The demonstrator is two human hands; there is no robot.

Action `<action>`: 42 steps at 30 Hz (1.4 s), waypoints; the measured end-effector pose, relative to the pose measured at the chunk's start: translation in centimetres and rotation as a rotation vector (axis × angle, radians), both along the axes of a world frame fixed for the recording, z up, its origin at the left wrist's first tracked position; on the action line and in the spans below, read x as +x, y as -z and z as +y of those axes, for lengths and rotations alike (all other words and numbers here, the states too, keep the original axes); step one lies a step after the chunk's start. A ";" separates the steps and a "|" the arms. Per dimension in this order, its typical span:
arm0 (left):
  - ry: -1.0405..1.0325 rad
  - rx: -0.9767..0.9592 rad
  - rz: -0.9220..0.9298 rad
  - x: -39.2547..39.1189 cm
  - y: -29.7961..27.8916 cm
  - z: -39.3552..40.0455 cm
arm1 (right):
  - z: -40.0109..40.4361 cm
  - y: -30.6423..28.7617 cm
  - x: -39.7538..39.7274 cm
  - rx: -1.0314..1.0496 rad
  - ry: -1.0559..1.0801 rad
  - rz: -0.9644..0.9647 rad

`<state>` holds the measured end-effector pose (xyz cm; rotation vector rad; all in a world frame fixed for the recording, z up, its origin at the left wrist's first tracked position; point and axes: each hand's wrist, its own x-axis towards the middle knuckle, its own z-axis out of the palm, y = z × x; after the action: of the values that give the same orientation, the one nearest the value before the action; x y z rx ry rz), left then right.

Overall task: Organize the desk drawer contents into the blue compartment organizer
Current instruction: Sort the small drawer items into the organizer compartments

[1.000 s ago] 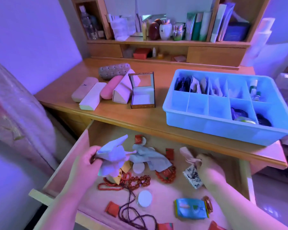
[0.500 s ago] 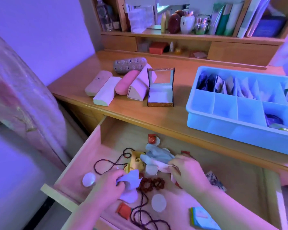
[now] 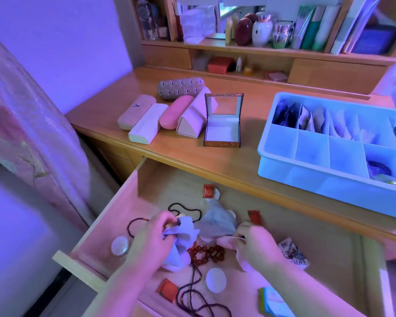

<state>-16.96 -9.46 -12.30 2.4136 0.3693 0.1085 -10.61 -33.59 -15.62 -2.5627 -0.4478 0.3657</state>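
Soft cloths: left hand (image 3: pixel 146 243) grips one (image 3: pixel 181 234), right hand (image 3: pixel 256 245) pinches another (image 3: pixel 217 223); lift clear of beads (image 3: pixel 206 253), then to the organizer (image 3: pixel 284 165) at 2 o'clock.

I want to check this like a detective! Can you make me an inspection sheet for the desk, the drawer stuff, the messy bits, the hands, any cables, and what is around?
Surface: wooden desk with its drawer pulled open.
Job's things: blue organizer on the desk, several compartments filled; in the drawer, a red bead bracelet, dark bead necklace, red packets, white round discs.
Clutter: five glasses cases and an open small box on the desk.
Hands: left hand grips a pale cloth; right hand pinches a pink cloth.
Cables: nothing seen.
Surroundings: shelf with bottles and books; flowered fabric beside the desk.
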 end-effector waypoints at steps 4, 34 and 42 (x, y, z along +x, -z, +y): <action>-0.014 -0.277 -0.053 -0.5 -3.7 1.3 | -0.5 -4.1 -2.1 0.430 0.134 -0.030; -0.030 -0.084 -0.136 18.0 -9.3 -5.1 | -5.7 -4.7 -1.6 0.308 0.183 -0.082; 0.193 0.136 -0.103 17.3 -8.2 -4.7 | -8.7 -1.3 -4.2 0.030 -0.050 -0.284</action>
<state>0.38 -14.12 -4.06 2.5516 0.0831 0.1764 -14.76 -42.27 -14.29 -2.5860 -0.6156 0.0096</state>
